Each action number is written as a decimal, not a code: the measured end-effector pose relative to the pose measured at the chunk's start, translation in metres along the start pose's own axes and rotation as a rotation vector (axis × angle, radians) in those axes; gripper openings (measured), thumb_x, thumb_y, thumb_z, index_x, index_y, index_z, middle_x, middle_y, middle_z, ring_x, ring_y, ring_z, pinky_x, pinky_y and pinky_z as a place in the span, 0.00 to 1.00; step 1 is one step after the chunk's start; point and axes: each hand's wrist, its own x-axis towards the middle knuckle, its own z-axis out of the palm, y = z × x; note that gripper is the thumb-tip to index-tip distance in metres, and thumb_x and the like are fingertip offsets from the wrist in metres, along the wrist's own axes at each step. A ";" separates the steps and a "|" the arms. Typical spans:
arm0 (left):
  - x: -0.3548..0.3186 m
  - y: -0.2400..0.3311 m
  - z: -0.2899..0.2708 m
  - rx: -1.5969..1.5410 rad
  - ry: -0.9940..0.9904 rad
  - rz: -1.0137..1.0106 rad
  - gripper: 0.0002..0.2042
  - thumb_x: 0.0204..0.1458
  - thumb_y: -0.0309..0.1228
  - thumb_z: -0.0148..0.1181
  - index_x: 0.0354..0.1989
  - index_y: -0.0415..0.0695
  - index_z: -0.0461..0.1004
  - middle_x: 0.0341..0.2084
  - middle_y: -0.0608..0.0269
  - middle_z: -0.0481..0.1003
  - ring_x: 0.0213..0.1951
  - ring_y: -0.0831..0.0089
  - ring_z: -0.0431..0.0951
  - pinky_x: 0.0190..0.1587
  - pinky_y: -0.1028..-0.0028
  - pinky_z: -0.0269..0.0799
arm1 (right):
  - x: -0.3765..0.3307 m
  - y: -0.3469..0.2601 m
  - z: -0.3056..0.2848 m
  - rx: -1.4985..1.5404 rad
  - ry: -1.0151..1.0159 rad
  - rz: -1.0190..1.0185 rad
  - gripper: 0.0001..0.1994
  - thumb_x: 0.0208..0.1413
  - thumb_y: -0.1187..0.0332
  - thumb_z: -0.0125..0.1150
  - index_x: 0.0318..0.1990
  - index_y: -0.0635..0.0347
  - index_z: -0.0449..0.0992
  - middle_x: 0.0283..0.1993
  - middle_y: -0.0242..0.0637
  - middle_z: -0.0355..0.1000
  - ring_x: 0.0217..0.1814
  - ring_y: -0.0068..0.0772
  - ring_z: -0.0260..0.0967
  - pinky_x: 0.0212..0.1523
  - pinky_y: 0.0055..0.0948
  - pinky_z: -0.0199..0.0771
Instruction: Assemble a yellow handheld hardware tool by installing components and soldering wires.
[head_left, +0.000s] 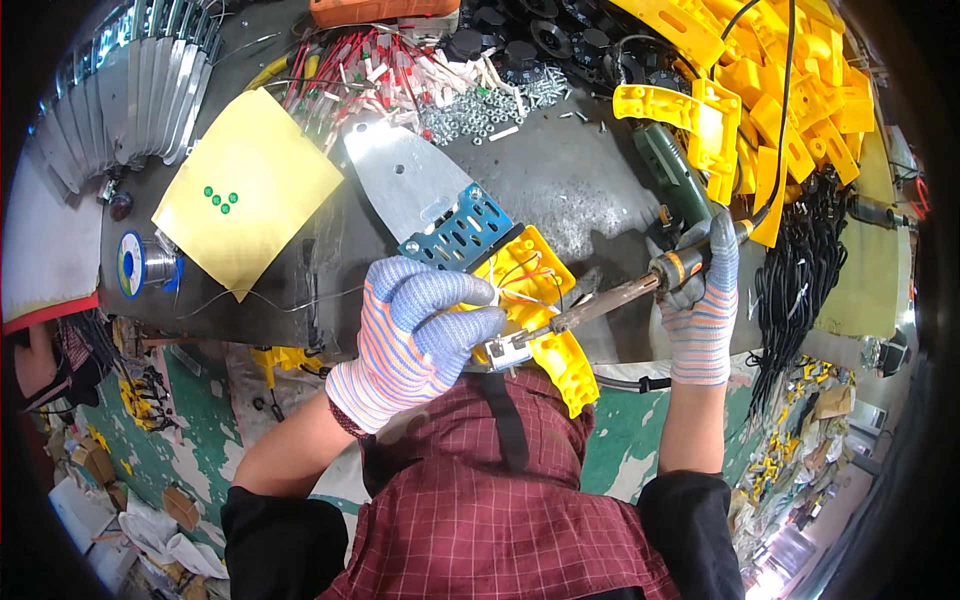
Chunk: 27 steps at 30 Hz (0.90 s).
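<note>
My left hand (420,325), in a striped knit glove with grey-blue fingers, is closed in a pinch. A thin solder wire (275,303) runs into it from the spool (143,265) at the left; its end between the fingers is hidden. My gloved right hand (705,285) grips a soldering iron (610,300) by its handle. The iron's tip reaches a small white part with metal contacts (508,352), just below my left thumb. Behind the tip lies an open yellow plastic housing (535,270) with thin wires, joined to a blue slotted plate (458,228) and a flat metal blade (400,170).
Yellow housings (790,100) are heaped at the far right, above black cables (805,270). A green tool (675,175) lies near my right hand. Nuts (475,115), red-wired parts (370,75) and black knobs (520,55) cover the back. Metal blades (140,95) and yellow paper (250,190) lie left.
</note>
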 end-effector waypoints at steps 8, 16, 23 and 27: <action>0.001 0.001 -0.001 0.001 -0.007 -0.014 0.10 0.40 0.29 0.66 0.33 0.57 0.79 0.40 0.73 0.76 0.40 0.68 0.74 0.42 0.66 0.67 | -0.005 0.002 0.024 -0.043 0.195 0.007 0.10 0.60 0.56 0.62 0.38 0.50 0.77 0.24 0.19 0.70 0.14 0.12 0.55 0.16 0.17 0.57; 0.003 0.001 -0.002 -0.027 0.008 -0.020 0.11 0.40 0.28 0.66 0.34 0.57 0.80 0.40 0.72 0.77 0.39 0.68 0.75 0.40 0.66 0.68 | 0.000 0.004 0.017 -0.071 0.185 -0.008 0.10 0.61 0.55 0.60 0.36 0.49 0.76 0.22 0.20 0.68 0.12 0.13 0.51 0.14 0.18 0.54; 0.005 0.001 -0.003 -0.027 0.018 -0.013 0.12 0.39 0.27 0.66 0.34 0.56 0.80 0.39 0.71 0.77 0.37 0.68 0.77 0.38 0.65 0.68 | -0.001 0.001 0.015 -0.063 0.155 -0.001 0.09 0.61 0.56 0.60 0.38 0.50 0.75 0.26 0.22 0.71 0.16 0.15 0.61 0.17 0.19 0.63; 0.004 0.000 -0.001 -0.021 0.015 -0.010 0.12 0.39 0.28 0.66 0.35 0.56 0.80 0.38 0.71 0.77 0.36 0.68 0.77 0.38 0.65 0.68 | 0.000 0.004 0.017 -0.030 0.207 0.002 0.09 0.61 0.57 0.61 0.39 0.50 0.76 0.29 0.24 0.74 0.20 0.17 0.68 0.21 0.22 0.71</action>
